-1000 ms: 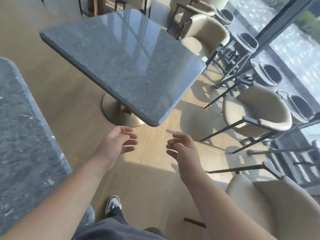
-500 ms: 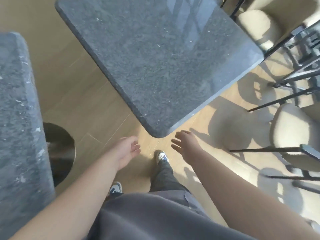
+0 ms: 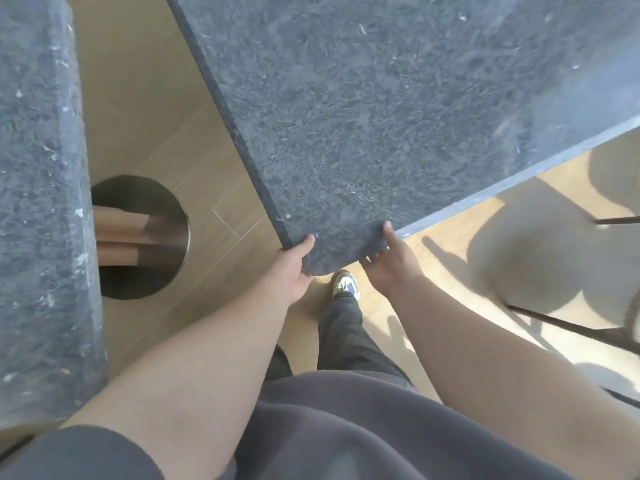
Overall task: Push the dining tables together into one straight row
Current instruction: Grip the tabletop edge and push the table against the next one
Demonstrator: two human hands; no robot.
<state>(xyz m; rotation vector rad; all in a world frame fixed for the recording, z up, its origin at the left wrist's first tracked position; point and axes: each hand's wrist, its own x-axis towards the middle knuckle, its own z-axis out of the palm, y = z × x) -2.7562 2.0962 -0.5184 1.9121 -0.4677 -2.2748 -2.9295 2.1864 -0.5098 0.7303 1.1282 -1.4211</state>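
A dark grey stone dining table (image 3: 381, 109) fills the upper middle, turned at an angle with its rounded near corner pointing at me. My left hand (image 3: 294, 268) grips the left side of that corner, thumb on top and fingers underneath. My right hand (image 3: 388, 261) grips the right side of the same corner in the same way. A second grey stone table (image 3: 38, 202) runs down the left edge, separated from the first by a wedge of wooden floor. Its round metal base (image 3: 149, 237) shows beneath it.
Light wooden floor lies between and below the tables. Thin black chair legs (image 3: 571, 327) and chair shadows sit at the right. My own leg and white shoe (image 3: 346, 285) stand just under the gripped corner.
I stepped closer and the table corner grew in view. Both hands, open and apart from the table before, have risen and closed on its near corner.
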